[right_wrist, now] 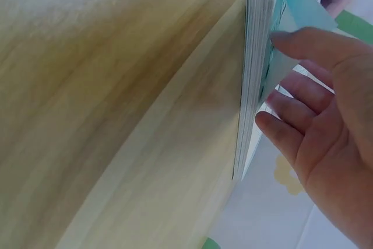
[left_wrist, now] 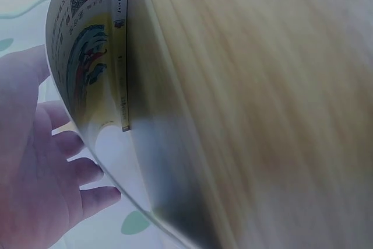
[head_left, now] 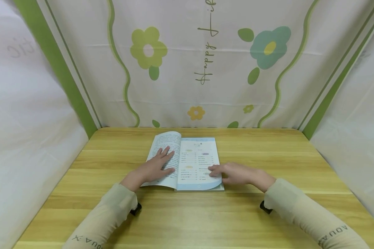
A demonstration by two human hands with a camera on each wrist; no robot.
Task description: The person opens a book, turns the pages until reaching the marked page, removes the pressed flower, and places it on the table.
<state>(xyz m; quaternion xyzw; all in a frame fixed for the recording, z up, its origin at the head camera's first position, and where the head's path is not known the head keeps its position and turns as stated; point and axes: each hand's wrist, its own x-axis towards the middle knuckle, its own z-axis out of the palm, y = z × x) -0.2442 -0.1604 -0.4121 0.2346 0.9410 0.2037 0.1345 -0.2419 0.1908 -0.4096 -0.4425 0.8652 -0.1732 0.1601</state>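
Observation:
An open book (head_left: 196, 162) lies on the wooden table, a printed page with columns of short text lines on its right side. My left hand (head_left: 156, 167) rests with fingers spread on the left page (head_left: 169, 141), which bows up. From below, the left wrist view shows the curved cover (left_wrist: 87, 80) with a colourful picture. At the right edge my right hand (head_left: 237, 173) pinches the lower corner of a page. In the right wrist view that light-blue page (right_wrist: 309, 4) stands lifted off the stack, with the thumb (right_wrist: 291, 40) on its underside and the other fingers beyond it.
The wooden table (head_left: 193, 218) reaches back to a white curtain (head_left: 180, 86) printed with flowers and green lines. White fabric walls (head_left: 28, 103) stand at both sides. A dark wrist device (head_left: 136, 209) shows under the left sleeve, another (head_left: 265, 207) under the right.

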